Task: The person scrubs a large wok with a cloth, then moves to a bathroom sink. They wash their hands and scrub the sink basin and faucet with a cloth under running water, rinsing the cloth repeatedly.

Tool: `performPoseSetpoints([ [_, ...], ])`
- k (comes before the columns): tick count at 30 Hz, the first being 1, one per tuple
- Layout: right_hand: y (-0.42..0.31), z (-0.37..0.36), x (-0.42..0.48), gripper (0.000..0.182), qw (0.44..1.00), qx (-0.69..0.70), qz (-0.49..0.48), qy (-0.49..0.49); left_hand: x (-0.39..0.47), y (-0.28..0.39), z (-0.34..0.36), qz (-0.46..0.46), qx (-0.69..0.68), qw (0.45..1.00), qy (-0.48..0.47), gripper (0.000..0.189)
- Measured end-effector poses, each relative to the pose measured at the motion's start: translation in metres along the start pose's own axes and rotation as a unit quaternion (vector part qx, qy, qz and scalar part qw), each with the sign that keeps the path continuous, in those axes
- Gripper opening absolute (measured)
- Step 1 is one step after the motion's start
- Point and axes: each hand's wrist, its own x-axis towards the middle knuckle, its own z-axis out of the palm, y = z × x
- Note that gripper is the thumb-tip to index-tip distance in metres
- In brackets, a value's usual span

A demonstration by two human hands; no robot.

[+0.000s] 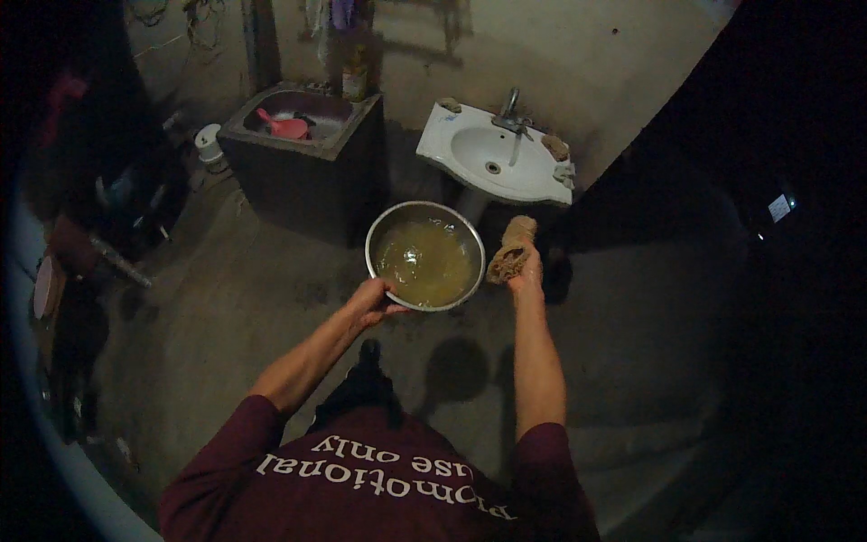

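A round metal basin (425, 256) with cloudy yellowish liquid is held up above the floor. My left hand (376, 303) grips its rim at the lower left, with the thumb over the edge. To the right of the basin, apart from it, my right hand (528, 271) holds a crumpled tan cloth (520, 232), which looks wet. Part of the cloth hangs over the fingers toward the basin. Beyond both hands stands a white ceramic washbasin (467, 150) with a metal faucet (511, 116).
At the back left, a dark block-like sink (305, 152) holds a pink dipper (288, 128); a bottle (354, 82) stands on its corner. Beside it is a white container (210, 146). A motorcycle-like dark shape is at far left. Small lumpy items lie on the washbasin's rim.
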Motion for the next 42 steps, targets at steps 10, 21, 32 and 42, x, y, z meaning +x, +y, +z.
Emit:
performPoseSetpoints([
  [10,0.035,0.010,0.266,0.031,0.982,0.173,0.052,-0.057,0.237,0.141,0.034,0.076,0.012,0.996,-0.040,0.047],
  [21,0.034,0.030,0.463,0.032,0.973,0.148,0.120,-0.129,0.415,0.219,0.111,0.165,0.069,0.975,0.131,0.073],
  [32,0.034,0.038,0.539,0.043,0.959,0.096,0.264,-0.039,0.529,0.203,0.119,0.370,0.387,0.785,0.311,0.084],
  [42,0.029,-0.011,0.562,0.030,0.886,-0.400,-0.134,-0.193,0.518,0.238,0.089,0.415,0.448,0.747,0.263,0.088],
])
